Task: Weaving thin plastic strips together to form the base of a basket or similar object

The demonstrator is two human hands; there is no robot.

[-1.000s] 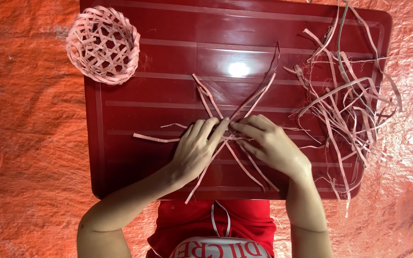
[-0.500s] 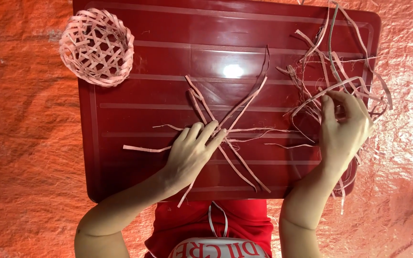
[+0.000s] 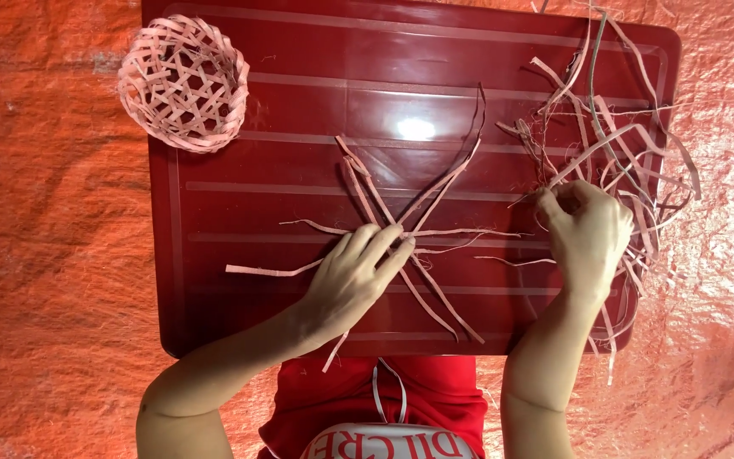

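Several pale strips (image 3: 401,234) lie crossed at the centre of the red tabletop (image 3: 214,280), and our left hand (image 3: 354,276) presses flat on their crossing, fingers spread. Our right hand (image 3: 588,234) pinches one strand from the loose pile (image 3: 613,144) at right. We judge steady pressure keeps the crossing aligned; a woven basket (image 3: 184,82) sits upper left.

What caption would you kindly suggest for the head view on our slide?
Left hand pins crossed pink strips on a red tray; right hand reaches the loose strip pile.
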